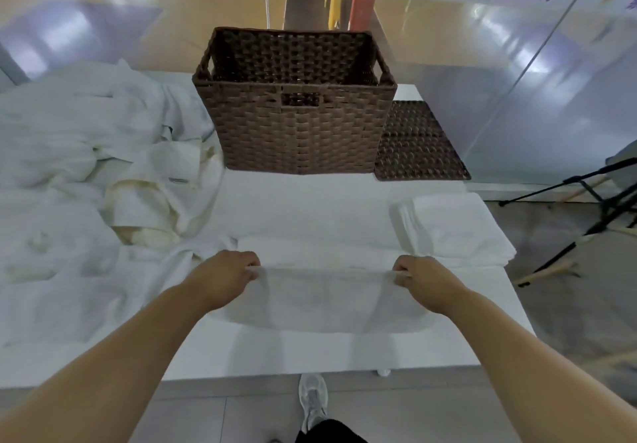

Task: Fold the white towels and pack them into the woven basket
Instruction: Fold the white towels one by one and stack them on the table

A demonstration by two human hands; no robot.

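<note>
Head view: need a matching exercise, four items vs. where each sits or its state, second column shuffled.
Things
1. brown woven basket
2. flat brown woven panel
3. stack of folded white towels
4. spread white towel

Places or states
a. pinched by left hand and right hand, nearest the person
b. upright at the far middle of the white table
c. lying flat, just right of the basket
d. at the table's right side, nearer than the panel

Pairs: 1-b, 2-c, 3-d, 4-a

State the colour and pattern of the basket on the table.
Dark brown, in a chequered weave; the basket shows best in the head view.
</note>
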